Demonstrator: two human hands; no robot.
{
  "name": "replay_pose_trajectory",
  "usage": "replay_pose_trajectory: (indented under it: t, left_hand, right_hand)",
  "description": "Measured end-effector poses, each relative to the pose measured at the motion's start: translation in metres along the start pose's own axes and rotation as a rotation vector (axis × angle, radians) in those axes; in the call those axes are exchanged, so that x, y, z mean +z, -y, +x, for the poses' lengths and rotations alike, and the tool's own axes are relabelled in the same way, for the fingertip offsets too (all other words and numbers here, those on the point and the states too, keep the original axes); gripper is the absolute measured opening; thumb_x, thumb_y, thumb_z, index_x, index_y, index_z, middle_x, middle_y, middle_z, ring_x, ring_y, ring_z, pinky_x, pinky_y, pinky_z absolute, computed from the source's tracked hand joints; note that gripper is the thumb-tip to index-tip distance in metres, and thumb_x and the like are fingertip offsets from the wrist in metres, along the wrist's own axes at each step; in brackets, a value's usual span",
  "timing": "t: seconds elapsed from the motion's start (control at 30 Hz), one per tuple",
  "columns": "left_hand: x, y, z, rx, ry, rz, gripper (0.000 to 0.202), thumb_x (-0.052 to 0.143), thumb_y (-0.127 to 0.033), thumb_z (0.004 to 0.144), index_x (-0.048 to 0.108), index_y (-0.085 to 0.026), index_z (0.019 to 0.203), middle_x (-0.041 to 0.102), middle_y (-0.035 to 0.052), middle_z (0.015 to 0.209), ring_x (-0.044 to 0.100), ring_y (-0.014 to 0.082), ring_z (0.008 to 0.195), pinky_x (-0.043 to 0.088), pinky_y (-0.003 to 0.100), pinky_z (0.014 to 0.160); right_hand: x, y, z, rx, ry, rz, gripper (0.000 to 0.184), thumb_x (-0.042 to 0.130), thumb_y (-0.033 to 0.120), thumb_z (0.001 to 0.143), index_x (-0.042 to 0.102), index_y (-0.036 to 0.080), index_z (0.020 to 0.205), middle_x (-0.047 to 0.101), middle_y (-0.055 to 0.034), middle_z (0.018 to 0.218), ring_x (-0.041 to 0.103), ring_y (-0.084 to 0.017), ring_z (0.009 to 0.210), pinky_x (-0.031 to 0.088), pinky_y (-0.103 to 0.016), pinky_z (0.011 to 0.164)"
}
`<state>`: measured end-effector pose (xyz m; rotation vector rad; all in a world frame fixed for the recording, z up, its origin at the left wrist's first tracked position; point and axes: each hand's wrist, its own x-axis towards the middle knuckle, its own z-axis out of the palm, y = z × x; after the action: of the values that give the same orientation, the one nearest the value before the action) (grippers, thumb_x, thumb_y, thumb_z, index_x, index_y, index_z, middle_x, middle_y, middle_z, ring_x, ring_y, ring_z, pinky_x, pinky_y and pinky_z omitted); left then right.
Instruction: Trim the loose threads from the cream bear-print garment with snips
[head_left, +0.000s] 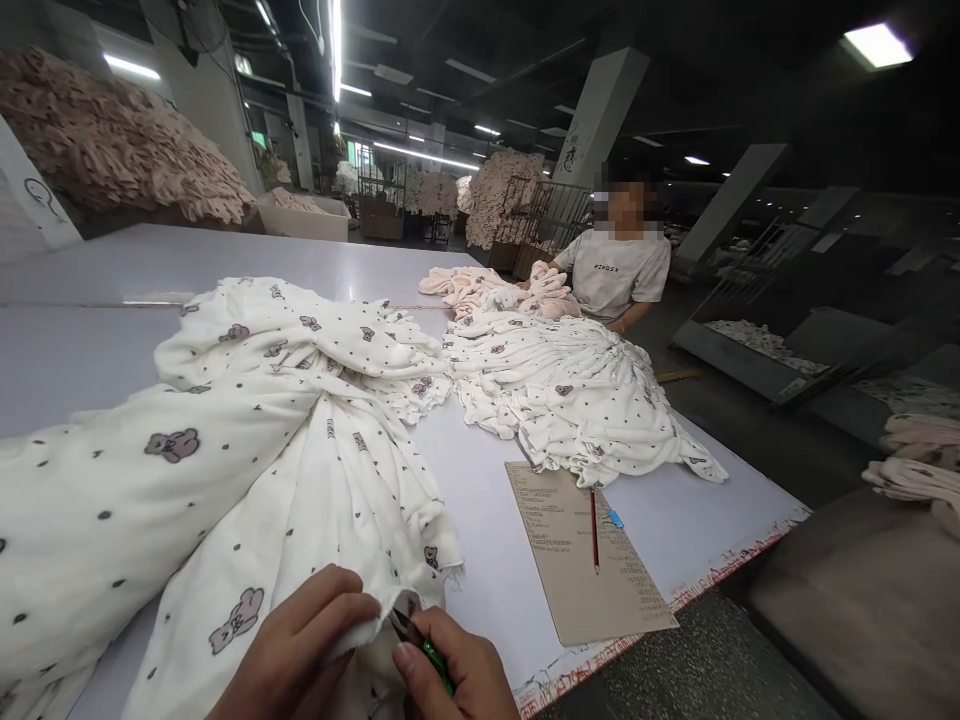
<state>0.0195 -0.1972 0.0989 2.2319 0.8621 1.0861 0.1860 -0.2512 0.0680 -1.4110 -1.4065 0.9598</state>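
White plush fabric (300, 500), printed with bears and dots, lies gathered across the near left of the table. My left hand (300, 640) is closed on its edge at the lower middle, fingers pinching the cloth. Right beside it, my right hand (457, 665) grips small thread snips (433, 660) with green on the handle. Their dark blades are at the pinched fabric edge; whether they are cutting cannot be made out. A second heap of the same white fabric (555, 390) lies farther back to the right.
A written-on cardboard sheet (592, 590) with a red pencil (595, 535) and a blue clip-like piece (616, 519) lies on the table (495, 640). Pink fabric (457, 285) lies at the far edge, where a person (619, 265) stands. Pink piles (112, 140) and a cart (757, 360) surround the table.
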Motion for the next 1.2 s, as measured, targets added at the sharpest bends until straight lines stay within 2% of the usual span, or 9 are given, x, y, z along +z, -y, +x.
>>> replay_pose_trajectory:
  t: [0.2,0.4,0.5,0.6,0.7,0.87,0.97,1.07,1.2]
  left_hand:
    - [0.002,0.002,-0.003,0.069,-0.002,0.075,0.024,0.043,-0.011,0.086,0.057,-0.027,0.097,0.059,0.003,0.083,0.06,0.0149,0.074,0.044,0.018,0.065]
    - [0.004,0.002,-0.007,0.0,-0.006,-0.01,0.025,0.046,-0.011,0.082,0.06,-0.027,0.095,0.06,0.0015,0.085,0.06,0.014,0.072,0.044,0.018,0.066]
    - [0.004,-0.001,-0.003,-0.151,0.031,-0.122,0.02,0.049,-0.013,0.077,0.061,-0.027,0.086,0.06,-0.0026,0.077,0.058,0.0123,0.067,0.043,0.017,0.063]
    - [0.004,-0.007,0.005,-0.479,0.091,-0.238,0.006,0.053,-0.023,0.078,0.058,-0.023,0.074,0.061,-0.0041,0.068,0.057,0.0132,0.066,0.042,0.017,0.063]
    - [0.003,-0.013,0.012,-0.699,0.145,-0.323,0.021,0.056,-0.039,0.079,0.058,-0.021,0.069,0.058,-0.004,0.062,0.051,0.013,0.059,0.04,0.019,0.056]
    - [0.001,-0.014,0.013,-0.796,0.193,-0.42,0.027,0.058,-0.045,0.077,0.06,-0.019,0.07,0.052,-0.006,0.058,0.038,0.0075,0.046,0.032,0.017,0.044]
    - [0.003,-0.014,0.014,-0.799,0.161,-0.478,0.03,0.061,-0.047,0.075,0.06,-0.017,0.07,0.055,-0.0054,0.06,0.044,0.0087,0.054,0.036,0.016,0.05]
    - [0.002,-0.013,0.017,-0.903,0.148,-0.572,0.031,0.063,-0.049,0.075,0.062,-0.018,0.076,0.058,-0.0052,0.06,0.049,0.0111,0.059,0.04,0.016,0.054]
    - [-0.03,0.002,0.014,-0.785,0.131,-0.475,0.036,0.056,-0.054,0.078,0.066,-0.019,0.078,0.066,0.0007,0.079,0.059,0.0186,0.08,0.047,0.021,0.071]
  right_hand:
    - [-0.003,0.0,-0.002,0.03,0.023,-0.114,0.038,0.046,0.052,0.084,0.058,0.021,0.067,0.04,0.0035,0.049,0.037,-0.011,0.045,0.021,-0.021,0.042]
    - [-0.005,0.005,-0.001,0.015,0.05,-0.119,0.037,0.045,0.048,0.086,0.059,0.02,0.067,0.041,0.0036,0.051,0.039,-0.011,0.048,0.021,-0.022,0.044]
    - [-0.006,0.005,0.0,0.048,0.072,-0.003,0.036,0.043,0.047,0.087,0.056,0.02,0.066,0.04,0.0041,0.048,0.039,-0.011,0.045,0.023,-0.021,0.043]
    - [-0.006,0.004,0.002,0.07,0.017,0.145,0.031,0.045,0.046,0.086,0.052,0.02,0.07,0.039,0.0047,0.053,0.038,-0.011,0.049,0.027,-0.021,0.046]
    - [-0.001,0.006,0.004,0.08,-0.053,0.166,0.024,0.058,0.042,0.077,0.054,0.018,0.082,0.04,0.0054,0.059,0.037,-0.011,0.053,0.028,-0.021,0.05]
    - [0.003,0.018,0.008,0.085,-0.07,0.201,0.028,0.053,0.044,0.083,0.052,0.018,0.073,0.045,0.0022,0.063,0.043,-0.013,0.06,0.032,-0.023,0.056]
    - [-0.007,0.027,0.004,0.15,0.091,0.489,0.036,0.055,0.053,0.083,0.048,0.019,0.07,0.036,0.0064,0.054,0.031,-0.009,0.049,0.025,-0.021,0.049]
    - [-0.016,0.028,0.0,0.205,0.247,0.68,0.041,0.063,0.059,0.074,0.055,0.019,0.079,0.04,0.0065,0.056,0.026,-0.007,0.047,0.021,-0.021,0.047]
    - [-0.023,0.013,0.002,0.213,0.059,0.507,0.05,0.063,0.064,0.071,0.059,0.018,0.09,0.042,0.0045,0.063,0.033,-0.01,0.056,0.026,-0.022,0.054]
